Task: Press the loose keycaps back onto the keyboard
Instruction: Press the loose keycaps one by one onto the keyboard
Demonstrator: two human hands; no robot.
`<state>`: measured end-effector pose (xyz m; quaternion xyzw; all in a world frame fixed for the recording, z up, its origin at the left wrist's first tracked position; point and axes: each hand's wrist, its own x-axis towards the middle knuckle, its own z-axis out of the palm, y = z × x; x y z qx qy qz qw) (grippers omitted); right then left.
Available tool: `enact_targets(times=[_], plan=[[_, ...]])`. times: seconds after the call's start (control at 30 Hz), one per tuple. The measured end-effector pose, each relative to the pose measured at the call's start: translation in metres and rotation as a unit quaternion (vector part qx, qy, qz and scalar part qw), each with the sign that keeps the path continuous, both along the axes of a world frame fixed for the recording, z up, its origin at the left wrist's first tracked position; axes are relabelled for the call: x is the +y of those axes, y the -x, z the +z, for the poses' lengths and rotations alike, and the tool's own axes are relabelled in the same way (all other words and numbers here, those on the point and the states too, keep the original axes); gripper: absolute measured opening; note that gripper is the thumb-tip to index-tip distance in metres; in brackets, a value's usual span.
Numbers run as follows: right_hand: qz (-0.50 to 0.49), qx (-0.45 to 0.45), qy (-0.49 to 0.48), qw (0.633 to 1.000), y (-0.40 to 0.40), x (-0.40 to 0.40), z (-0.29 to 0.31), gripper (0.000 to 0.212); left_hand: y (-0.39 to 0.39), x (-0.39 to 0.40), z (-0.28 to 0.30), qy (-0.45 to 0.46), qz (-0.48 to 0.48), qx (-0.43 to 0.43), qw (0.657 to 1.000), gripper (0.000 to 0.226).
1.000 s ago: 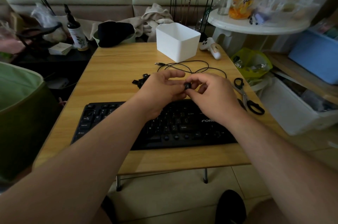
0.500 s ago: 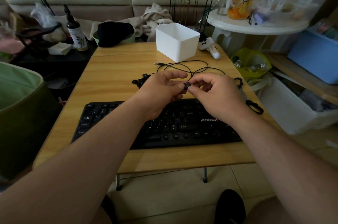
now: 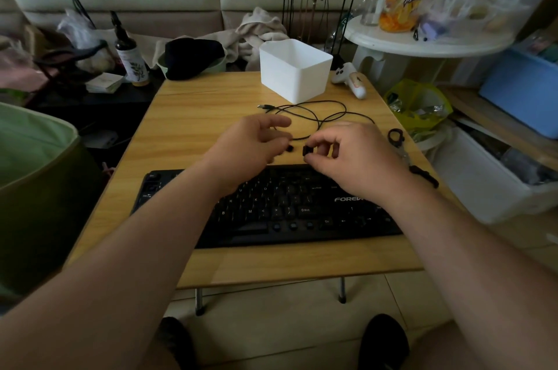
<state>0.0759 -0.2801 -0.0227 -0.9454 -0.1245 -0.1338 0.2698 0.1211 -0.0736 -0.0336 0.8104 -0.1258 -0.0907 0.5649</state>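
Hands have parted since half a second ago: the left hand (image 3: pixel 250 143) has drawn back from the keycap (image 3: pixel 308 151), leaving it with the right hand (image 3: pixel 350 155) alone.

Right thumb and forefinger pinch the small black keycap just above the far edge of the keyboard (image 3: pixel 287 212), probably held up so it can be turned to face its socket before pressing. Left fingers (image 3: pixel 273 122) are loosely spread and blurred; a small dark bit shows at their tips, but whether they hold it I cannot tell. Beyond both hands the keyboard's cable (image 3: pixel 317 110) lies looped on the desk (image 3: pixel 187 128), out of the way.
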Motion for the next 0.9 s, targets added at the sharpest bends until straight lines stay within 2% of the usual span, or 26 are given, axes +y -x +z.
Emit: enact_targets(times=[0.1,0.23,0.47,0.67,0.9], plan=[[0.001,0.094,0.007,0.996,-0.002,0.002,-0.001,0.016,-0.001,0.023,0.003,-0.15,0.037,-0.094,0.983,0.028],[0.023,0.158,0.047,0.986,-0.005,0.007,-0.003,0.018,-0.001,0.038,-0.001,-0.221,0.033,-0.102,0.969,0.024],[0.027,0.206,0.076,0.975,-0.016,0.016,0.001,0.014,0.007,0.03,-0.006,-0.26,0.004,-0.108,0.959,0.017],[0.004,0.258,0.029,0.966,-0.023,0.022,0.003,0.011,0.013,0.012,-0.01,-0.276,-0.008,-0.131,0.952,0.012],[-0.01,0.28,0.027,0.96,-0.028,0.027,0.004,0.012,0.014,0.005,-0.014,-0.303,-0.008,-0.13,0.944,0.012]])
